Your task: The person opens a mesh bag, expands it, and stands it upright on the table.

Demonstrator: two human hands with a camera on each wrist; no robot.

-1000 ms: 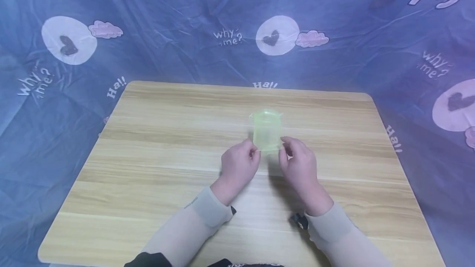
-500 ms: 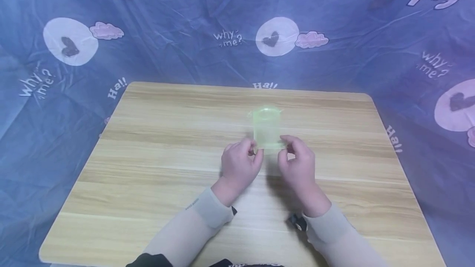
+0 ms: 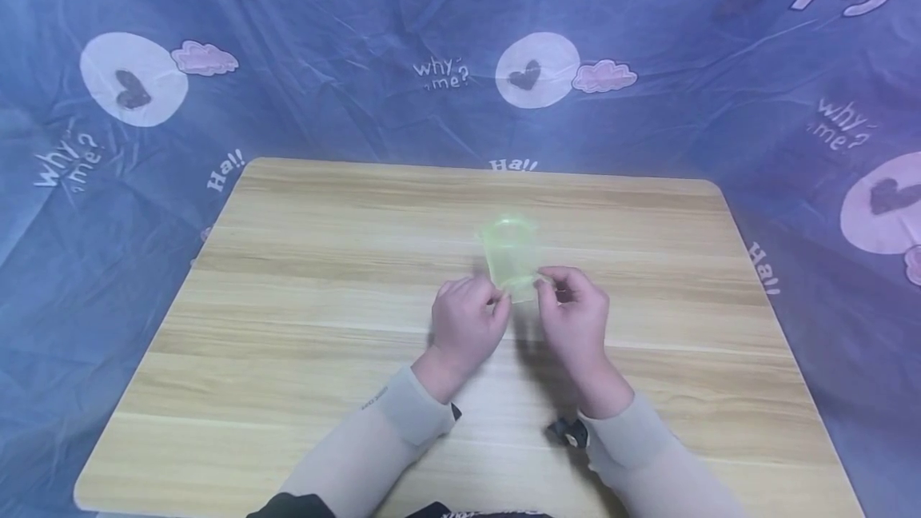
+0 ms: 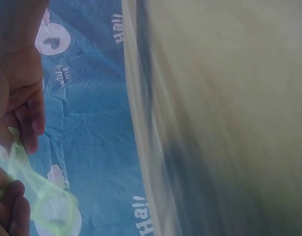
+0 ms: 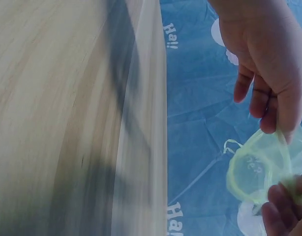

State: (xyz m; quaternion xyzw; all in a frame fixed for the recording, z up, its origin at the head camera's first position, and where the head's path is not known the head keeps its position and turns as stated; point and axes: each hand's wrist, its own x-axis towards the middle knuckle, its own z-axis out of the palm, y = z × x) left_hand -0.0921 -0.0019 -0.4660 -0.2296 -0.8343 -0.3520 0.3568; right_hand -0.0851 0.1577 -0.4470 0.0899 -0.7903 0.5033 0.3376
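Observation:
A sheer, light green pouch (image 3: 512,254) with thin cords hangs between both hands above the table, its shadow falling on the wood nearer the person. My left hand (image 3: 468,322) pinches its near left corner with thumb and forefinger. At the near right corner, my right hand (image 3: 579,318) pinches the fabric the same way, other fingers loosely curled. In the right wrist view the see-through pouch (image 5: 249,172) bulges out, and a small cord loop (image 5: 232,145) sticks out at its side. The left wrist view shows its fabric (image 4: 47,191) stretched between both hands.
A light wooden table (image 3: 288,302) with rounded corners lies under the hands. Behind and beside it hangs a blue printed cloth (image 3: 345,86). A dark wrist device (image 3: 568,432) shows under the right sleeve.
The pouch has swung from upright to slanting, its near edge narrower between the hands. The right hand has shifted slightly left; the left hand has barely moved.

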